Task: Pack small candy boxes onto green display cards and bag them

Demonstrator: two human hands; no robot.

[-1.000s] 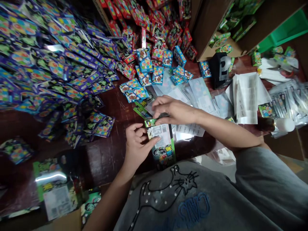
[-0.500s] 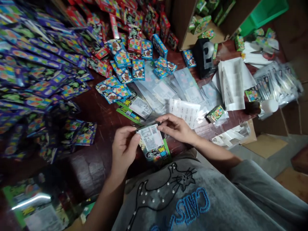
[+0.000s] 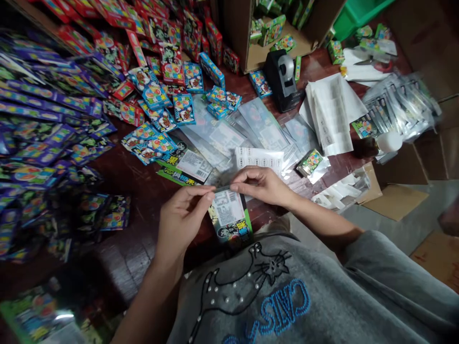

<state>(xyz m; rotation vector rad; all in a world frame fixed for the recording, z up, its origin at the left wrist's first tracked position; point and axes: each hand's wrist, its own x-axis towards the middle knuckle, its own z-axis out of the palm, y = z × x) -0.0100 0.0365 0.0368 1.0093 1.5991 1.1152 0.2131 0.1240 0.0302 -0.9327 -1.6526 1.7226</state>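
"So, where is the green-and-black printed packet (image 3: pixel 234 230) from the black tape dispenser (image 3: pixel 278 79)?"

"Nearer the person than the dispenser and off to its left. A white barcode label (image 3: pixel 226 209) covers the packet's upper part, and colourful lettering shows below that."

"And the grip?"

"Both hands grasp the packet. The left hand (image 3: pixel 184 210) pinches its upper left corner between thumb and forefinger; the right hand (image 3: pixel 263 185) pinches the top edge toward the other corner. Their fingertips are near each other but apart."

"What lies left of the dispenser, then?"

"One blue box (image 3: pixel 260 83) is just beside it. Farther left come more blue boxes (image 3: pixel 184 109), then piled red boxes (image 3: pixel 172 64), and farthest out a heap of purple packs (image 3: pixel 39 160), rather blurred."

"Behind it?"

"A cardboard box (image 3: pixel 253 58) with small green boxes (image 3: pixel 273 29) inside."

"And on the person's side of it?"

"Clear plastic sleeves (image 3: pixel 227 134) to its left, then a sticker sheet (image 3: pixel 263 155) just beyond the right hand."

"To its right?"

"White paper sheets (image 3: pixel 333 117) near it, and farther right, closer to the person, a bottle with a white cap (image 3: pixel 390 141)."
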